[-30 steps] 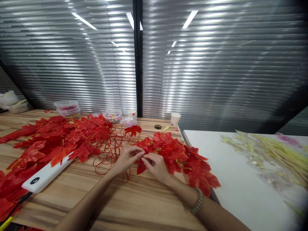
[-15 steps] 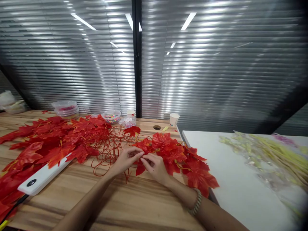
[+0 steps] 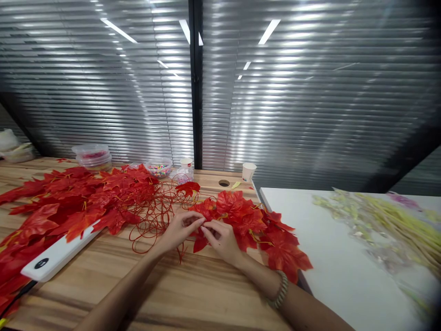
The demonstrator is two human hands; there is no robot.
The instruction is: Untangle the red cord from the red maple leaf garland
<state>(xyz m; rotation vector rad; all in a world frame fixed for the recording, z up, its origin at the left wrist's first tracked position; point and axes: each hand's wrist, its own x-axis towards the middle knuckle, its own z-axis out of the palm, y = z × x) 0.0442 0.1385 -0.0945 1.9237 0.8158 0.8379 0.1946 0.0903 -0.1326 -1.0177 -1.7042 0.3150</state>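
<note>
Maple leaves [image 3: 234,207] — glossy, red, jagged

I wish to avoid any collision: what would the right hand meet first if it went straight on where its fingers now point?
Most likely the left hand, whose fingertips seem to touch or nearly touch those of the right hand; the exact gap is unclear.
</note>
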